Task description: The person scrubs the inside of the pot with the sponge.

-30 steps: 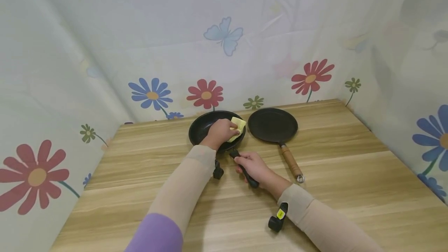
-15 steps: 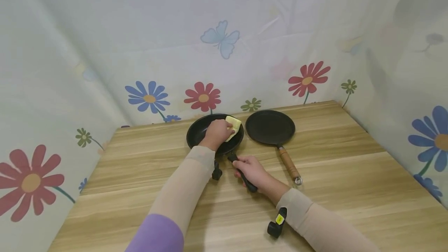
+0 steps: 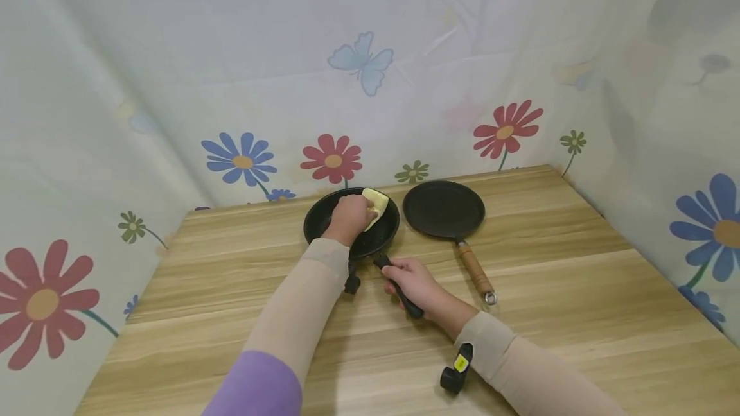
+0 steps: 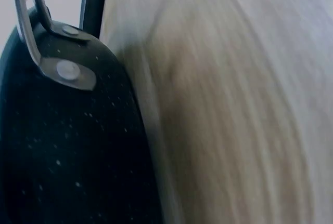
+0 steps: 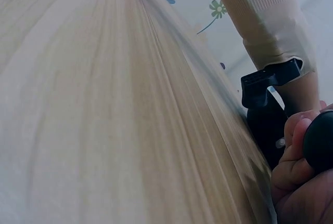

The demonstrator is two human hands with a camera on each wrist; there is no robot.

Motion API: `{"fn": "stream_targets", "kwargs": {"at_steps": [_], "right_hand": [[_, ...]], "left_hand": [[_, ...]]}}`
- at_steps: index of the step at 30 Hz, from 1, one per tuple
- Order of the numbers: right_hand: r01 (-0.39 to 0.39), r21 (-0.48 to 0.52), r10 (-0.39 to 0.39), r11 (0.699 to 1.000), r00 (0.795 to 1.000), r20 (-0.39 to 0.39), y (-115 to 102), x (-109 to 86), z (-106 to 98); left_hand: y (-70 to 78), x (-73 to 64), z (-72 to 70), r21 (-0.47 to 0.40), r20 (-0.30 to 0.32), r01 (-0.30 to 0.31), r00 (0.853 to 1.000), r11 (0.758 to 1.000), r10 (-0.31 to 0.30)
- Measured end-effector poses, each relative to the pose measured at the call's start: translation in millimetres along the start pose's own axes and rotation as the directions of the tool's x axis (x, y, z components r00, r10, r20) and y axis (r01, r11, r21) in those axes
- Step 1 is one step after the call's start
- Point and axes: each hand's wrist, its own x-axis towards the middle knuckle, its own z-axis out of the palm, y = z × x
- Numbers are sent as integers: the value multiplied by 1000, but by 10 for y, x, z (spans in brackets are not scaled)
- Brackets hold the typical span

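A black frying pan (image 3: 378,233) stands toward the back of the wooden table. My left hand (image 3: 348,218) reaches down into it and holds a folded pale yellow cloth (image 3: 376,203) against the far right part of its inside. My right hand (image 3: 417,282) grips the pan's black handle (image 3: 412,307), thumb along the top. In the left wrist view, the pan's speckled dark wall (image 4: 78,146) and riveted metal bracket (image 4: 67,72) show, with the left hand out of sight. The right wrist view catches curled right-hand fingers (image 5: 291,174) around the handle's rounded end (image 5: 320,141).
To the right lies a flat black griddle pan (image 3: 444,209) with a wooden handle (image 3: 475,267). The wooden table (image 3: 231,275) ends at a flower-printed cloth wall (image 3: 260,69). A black strapped-on device (image 3: 457,371) sticks out below the right wrist.
My left hand and the yellow cloth have shifted left and slightly farther back within the pan. The right hand keeps its grip on the handle; the whole view has drifted slightly.
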Motion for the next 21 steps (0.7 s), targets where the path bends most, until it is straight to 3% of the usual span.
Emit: {"fn": "stream_targets", "kwargs": {"at_steps": [12,21], "right_hand": [[0,-22,0,1000,1000,-21,-25,-23,42],[-13,3,13,1000,999,-46,-30,-28,30]], "left_hand": [[-139,-56,7,39,-37,58,998,998,-56],[-296,-11,39,90,-40,72,997,993,-69]]}}
